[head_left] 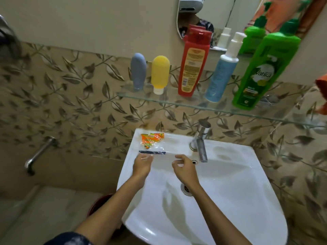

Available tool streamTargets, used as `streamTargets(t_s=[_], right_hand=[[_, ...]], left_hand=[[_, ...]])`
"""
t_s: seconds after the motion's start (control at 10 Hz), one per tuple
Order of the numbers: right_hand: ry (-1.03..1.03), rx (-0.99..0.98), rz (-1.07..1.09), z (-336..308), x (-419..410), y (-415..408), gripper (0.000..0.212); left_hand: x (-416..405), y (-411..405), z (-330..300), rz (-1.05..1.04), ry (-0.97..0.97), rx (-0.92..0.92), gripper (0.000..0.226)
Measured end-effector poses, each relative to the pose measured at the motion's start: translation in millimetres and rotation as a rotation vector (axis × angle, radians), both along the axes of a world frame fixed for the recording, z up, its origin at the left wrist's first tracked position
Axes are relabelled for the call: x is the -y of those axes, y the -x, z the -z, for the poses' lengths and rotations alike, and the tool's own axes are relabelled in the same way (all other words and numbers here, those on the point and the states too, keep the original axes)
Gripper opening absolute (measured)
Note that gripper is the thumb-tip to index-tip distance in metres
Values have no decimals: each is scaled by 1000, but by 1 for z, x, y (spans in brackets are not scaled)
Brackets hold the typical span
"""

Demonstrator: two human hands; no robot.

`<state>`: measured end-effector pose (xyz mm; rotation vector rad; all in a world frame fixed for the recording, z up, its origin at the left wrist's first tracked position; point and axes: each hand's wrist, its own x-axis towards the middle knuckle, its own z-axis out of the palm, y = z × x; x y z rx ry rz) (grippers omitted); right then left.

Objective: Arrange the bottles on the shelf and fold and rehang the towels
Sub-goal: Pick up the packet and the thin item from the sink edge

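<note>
Several bottles stand in a row on the glass shelf (177, 103): a grey tube (138, 71), a yellow tube (160, 74), a red bottle (193, 62), a blue bottle with a white cap (223, 71) and a green bottle (260, 75). An orange towel (322, 96) shows at the right edge, and more orange cloth (286, 11) hangs at the top right. My left hand (142, 164) and my right hand (183, 167) hover over the white sink (238, 191), well below the shelf. Both have loosely curled fingers and hold nothing.
An orange plastic wrapper (152, 139) lies on the sink's back left corner. A chrome tap (200, 144) stands at the sink's back. A mirror (208, 16) hangs above the shelf. A wall tap (39, 152) sticks out at the left, with a dark red bucket (99, 204) below.
</note>
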<state>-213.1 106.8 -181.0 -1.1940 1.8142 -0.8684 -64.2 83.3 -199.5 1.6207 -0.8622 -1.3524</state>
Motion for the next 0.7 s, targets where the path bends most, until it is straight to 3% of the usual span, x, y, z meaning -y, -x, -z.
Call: streamTargets(t_s=[0.1,0.2,0.3,0.5,0.7], right_hand=[[-209,463,124,18,22,-2,16],[-322,646,239,20,40,1,5],[-376,744,255,33,47,-1,7],[-412,769,297,47,71,-11,20],[-419,694,266,51,83,-20,23]], left_hand=[[22,-15,3,-185,-214,-227,30],[36,-27,5,-182,-389,-395,58],[42,-31,7,-138,-473,-518,57],[62,-22,14,-230,-455,-506,55],[72,-9,23,-300,-375,-436,35]])
